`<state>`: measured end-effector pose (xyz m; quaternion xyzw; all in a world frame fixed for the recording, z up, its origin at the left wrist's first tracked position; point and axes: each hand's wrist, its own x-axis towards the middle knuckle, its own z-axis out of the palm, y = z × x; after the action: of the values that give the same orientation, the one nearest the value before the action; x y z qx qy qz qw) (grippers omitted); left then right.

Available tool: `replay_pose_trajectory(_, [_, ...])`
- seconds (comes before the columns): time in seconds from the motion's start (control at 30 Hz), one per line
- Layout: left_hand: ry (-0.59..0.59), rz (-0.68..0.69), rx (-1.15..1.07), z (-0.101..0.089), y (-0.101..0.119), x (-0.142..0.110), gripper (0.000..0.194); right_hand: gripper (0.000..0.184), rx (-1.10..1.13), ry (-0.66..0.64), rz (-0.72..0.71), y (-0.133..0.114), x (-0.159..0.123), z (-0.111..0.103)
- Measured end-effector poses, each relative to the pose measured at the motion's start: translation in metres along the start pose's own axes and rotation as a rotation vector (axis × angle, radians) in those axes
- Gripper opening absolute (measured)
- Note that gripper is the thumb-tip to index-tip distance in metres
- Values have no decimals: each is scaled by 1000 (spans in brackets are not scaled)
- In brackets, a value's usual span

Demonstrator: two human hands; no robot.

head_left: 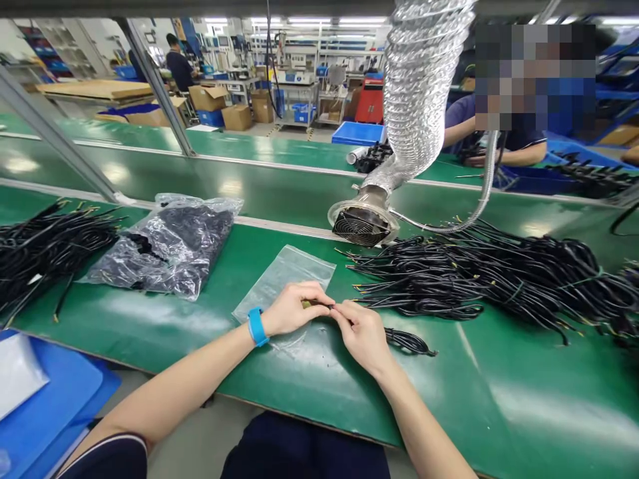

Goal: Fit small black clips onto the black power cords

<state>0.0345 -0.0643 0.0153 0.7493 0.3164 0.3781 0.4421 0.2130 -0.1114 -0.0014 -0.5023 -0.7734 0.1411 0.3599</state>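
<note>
My left hand [298, 309], with a blue band at the wrist, is closed in a pinch, and a bit of yellow shows under its fingers. My right hand [363, 334] is also closed, its fingertips meeting those of the left around a small dark piece. A coiled black cable [410, 342] runs out from behind my right hand and lies on the green bench. The fingers hide most of what sits between them. Under and beyond my left hand lies a clear plastic bag [284, 276], flat on the bench.
Piles of black cables [429, 276] lie to the right, with another cable pile [54, 246] at far left. Beside that is a plastic bag of black parts [172, 243]. A fume duct [424, 86] with a round fan intake [363, 226] hangs ahead. Another person [519, 133] works opposite.
</note>
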Motion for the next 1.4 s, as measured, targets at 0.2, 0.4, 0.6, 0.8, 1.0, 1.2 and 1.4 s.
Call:
replay_pose_trajectory(0.2, [8, 8, -53, -4, -1, 3, 17, 36, 53, 53, -12, 1, 3, 1])
replay_pose_trajectory(0.4, [-9, -177, -274, -7, -4, 3, 44, 36, -96, 154, -111, 2, 2, 5])
replay_pose_trajectory(0.6, [-43, -118, -158, -7, -2, 3, 25, 37, -170, 136, -194, 0, 1, 5])
replay_pose_trajectory(0.8, [-81, -16, -159, -8, 1, 2, 43, 38, -17, 61, -87, 0, 4, 6])
replay_pose_trajectory(1.0, [46, -98, -120, -8, 1, 1, 63, 34, -21, 138, -5, -18, -1, -19])
replay_pose_trajectory(1.2, [106, -137, 47, -12, 1, 3, 48, 26, -320, 571, 168, -29, -47, -114])
replay_pose_trajectory(1.4, [102, -68, 254, -6, 5, -1, 37, 37, -1028, 732, 423, 63, -103, -207])
